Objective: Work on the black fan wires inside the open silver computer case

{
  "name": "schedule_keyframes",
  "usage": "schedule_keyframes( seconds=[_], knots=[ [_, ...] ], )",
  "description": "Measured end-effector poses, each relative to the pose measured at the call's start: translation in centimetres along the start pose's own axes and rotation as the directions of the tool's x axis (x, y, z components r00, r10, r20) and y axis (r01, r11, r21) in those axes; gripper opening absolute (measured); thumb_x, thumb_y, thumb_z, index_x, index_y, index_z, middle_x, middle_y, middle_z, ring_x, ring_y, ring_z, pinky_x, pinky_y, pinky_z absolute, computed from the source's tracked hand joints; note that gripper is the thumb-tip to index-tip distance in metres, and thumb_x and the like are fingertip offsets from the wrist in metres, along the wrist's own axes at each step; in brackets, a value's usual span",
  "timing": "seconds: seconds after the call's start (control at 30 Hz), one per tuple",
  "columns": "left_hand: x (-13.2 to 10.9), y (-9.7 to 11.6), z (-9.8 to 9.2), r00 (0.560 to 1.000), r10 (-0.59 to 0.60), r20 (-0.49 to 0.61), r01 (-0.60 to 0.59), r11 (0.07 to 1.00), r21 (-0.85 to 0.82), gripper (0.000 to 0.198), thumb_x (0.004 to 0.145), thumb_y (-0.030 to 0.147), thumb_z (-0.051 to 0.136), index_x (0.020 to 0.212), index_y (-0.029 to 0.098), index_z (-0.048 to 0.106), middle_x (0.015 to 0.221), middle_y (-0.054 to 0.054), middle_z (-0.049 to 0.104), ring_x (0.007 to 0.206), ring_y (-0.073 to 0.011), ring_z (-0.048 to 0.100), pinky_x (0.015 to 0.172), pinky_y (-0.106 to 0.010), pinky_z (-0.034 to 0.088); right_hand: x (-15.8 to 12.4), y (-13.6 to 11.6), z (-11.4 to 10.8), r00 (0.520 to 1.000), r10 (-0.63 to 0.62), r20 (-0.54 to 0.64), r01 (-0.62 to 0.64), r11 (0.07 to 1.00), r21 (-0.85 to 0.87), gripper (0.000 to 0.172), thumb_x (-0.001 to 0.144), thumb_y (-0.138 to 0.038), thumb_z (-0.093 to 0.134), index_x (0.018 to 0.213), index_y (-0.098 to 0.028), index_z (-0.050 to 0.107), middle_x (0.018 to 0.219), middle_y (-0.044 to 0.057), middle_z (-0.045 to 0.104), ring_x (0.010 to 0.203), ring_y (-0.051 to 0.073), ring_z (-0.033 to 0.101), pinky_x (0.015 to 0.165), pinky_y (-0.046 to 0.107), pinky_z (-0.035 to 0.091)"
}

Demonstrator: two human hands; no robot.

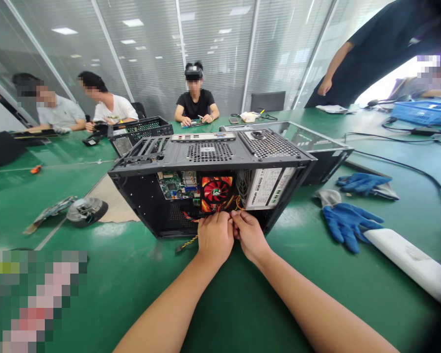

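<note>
A black computer case (128, 201) lies on its side before me, its open side facing me. Inside, a green motherboard (172, 185) sits beside a red and black cooling fan (217, 191), with a labelled power supply (268, 189) to the right. My left hand (216, 235) is closed around multicoloured power cables (189, 216) at the case's lower edge. Against it, my right hand (250, 235) pinches the cables with thumb and fingers; the exact spot is hidden by the fingers. A yellow and black wire with a plug (185, 244) hangs out below my left hand.
Blue gloves (347, 223) and a white bar-shaped object (407, 260) lie at right, near black cords (400, 162). A round metal and black part (86, 211) lies at left. Behind stand another case (141, 128) and a blue basket (422, 113). Several people are around the green table (139, 299).
</note>
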State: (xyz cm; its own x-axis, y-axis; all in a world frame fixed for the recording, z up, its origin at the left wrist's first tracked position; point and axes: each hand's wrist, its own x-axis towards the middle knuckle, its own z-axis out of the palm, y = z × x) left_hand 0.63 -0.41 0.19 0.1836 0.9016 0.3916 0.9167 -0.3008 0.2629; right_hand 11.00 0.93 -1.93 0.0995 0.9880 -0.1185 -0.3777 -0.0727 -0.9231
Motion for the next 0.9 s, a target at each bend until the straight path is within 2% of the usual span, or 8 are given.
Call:
schedule_keyframes(
  seconds=[0.3, 0.5, 0.9],
  knots=[
    [0.03, 0.05, 0.1, 0.999, -0.025, 0.025, 0.025, 1.0, -0.019, 0.016, 0.094, 0.024, 0.045, 0.086, 0.02, 0.058, 0.084, -0.003, 0.069, 0.083, -0.021, 0.063, 0.073, -0.033, 0.038, 0.01, 0.03, 0.01, 1.0, 0.007, -0.022, -0.007, 1.0, 0.031, 0.039, 0.067, -0.049, 0.077, 0.064, -0.019, 0.052, 0.05, -0.008, 0.044, 0.042, 0.006, 0.038, 0.04, 0.022, 0.025],
    [0.16, 0.12, 0.19, 0.999, -0.022, 0.023, 0.022, 1.0, -0.022, 0.017, 0.095, 0.024, 0.046, 0.085, 0.02, 0.059, 0.082, -0.002, 0.068, 0.082, -0.0208, 0.064, 0.073, -0.034, 0.038, 0.05, -0.07, -0.04, 1.0, 0.016, -0.01, -0.015, 1.0, 0.024, 0.043, 0.066, -0.052, 0.077, 0.062, -0.019, 0.05, 0.046, -0.008, 0.041, 0.041, 0.005, 0.032, 0.041, 0.021, 0.022],
    [-0.03, -0.25, 0.42, 1.0, -0.011, -0.006, 0.011, 0.998, -0.054, 0.015, 0.095, 0.024, 0.047, 0.087, 0.02, 0.06, 0.084, -0.002, 0.068, 0.084, -0.0203, 0.064, 0.075, -0.034, 0.039, 0.22, 0.25, -0.18, 1.0, -0.013, 0.025, 0.013, 1.0, 0.012, 0.041, 0.071, -0.051, 0.074, 0.064, -0.019, 0.051, 0.046, -0.008, 0.042, 0.041, 0.005, 0.033, 0.041, 0.022, 0.022]
  ],
)
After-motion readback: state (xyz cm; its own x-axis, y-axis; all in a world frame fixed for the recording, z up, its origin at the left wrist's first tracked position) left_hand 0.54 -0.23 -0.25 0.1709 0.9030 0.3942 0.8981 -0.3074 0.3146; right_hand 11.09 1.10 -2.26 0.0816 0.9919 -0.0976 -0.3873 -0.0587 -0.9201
